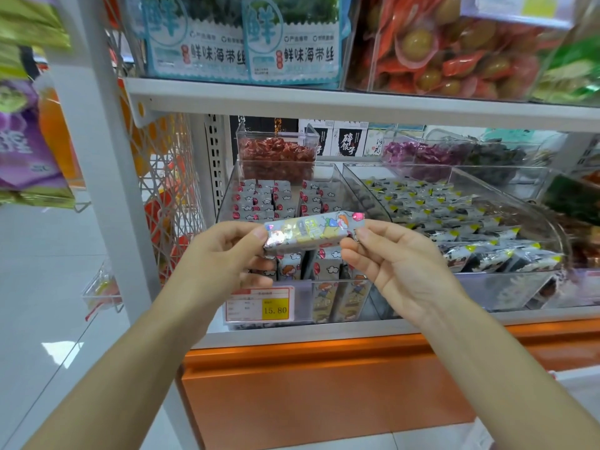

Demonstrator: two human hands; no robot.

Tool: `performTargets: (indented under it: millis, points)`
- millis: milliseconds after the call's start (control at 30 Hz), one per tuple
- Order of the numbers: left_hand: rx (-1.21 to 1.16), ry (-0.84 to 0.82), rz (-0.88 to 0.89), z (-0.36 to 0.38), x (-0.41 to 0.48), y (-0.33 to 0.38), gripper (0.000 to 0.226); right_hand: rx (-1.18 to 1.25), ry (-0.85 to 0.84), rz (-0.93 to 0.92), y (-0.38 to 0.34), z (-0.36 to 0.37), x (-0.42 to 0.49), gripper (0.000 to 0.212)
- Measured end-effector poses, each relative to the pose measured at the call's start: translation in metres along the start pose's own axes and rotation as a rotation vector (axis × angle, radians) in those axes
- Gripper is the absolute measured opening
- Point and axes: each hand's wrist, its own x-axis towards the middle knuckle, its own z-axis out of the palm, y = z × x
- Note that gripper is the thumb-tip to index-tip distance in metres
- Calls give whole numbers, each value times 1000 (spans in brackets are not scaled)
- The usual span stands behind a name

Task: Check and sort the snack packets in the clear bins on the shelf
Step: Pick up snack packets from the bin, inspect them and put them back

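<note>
Okay, store aisle: left hand (227, 254) and right hand (399, 264) each pinch one end of a packet (313, 230), held level in the air in front of the left bin (227, 193) (grey shiny wrapper, cartoon print). Each grip is closed on its end of the packet, thumb against fingers. Matching packets stand in rows inside that bin, and a price tag (259, 303) reading 15.80 hangs on its front. The right bin (506, 289), just beside it, holds black-and-white packets with yellow corners. A small bin (276, 138) of red sweets sits at the back. All of these are on a white shelf (324, 332). The board (324, 103) above carries blue seaweed bags (201, 43). An orange base (324, 401) runs below the shelf. At left are a white post (94, 157) and a mesh panel (162, 190), with pale tiled floor (48, 287) beyond.
</note>
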Motion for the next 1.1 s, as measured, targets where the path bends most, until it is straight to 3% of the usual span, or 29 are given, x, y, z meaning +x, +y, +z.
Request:
performTargets:
  millis: [267,333,433,633,867,1033,1100]
  points:
    - [-308,-53,-92,-3,0,6,19,-145,-36,-57,3,-3,-1,28]
    - [-246,-66,-52,-2,-1,5,20,-156,-11,-75,3,-2,0,28]
    - [-105,-63,29,0,-2,3,24,-108,3,-49,2,-1,-1,7]
    - [-108,-108,42,2,-4,6,20,-286,27,-143,5,-4,0,8]
    - [99,-60,95,4,-7,4,24,-410,-36,-242,6,-2,0,19]
    - [238,-108,151,4,-11,8,31,-614,-21,-325,7,-3,-1,8]
    - [264,-110,166,4,-12,9,29,-586,-21,-310,6,-2,-2,8]
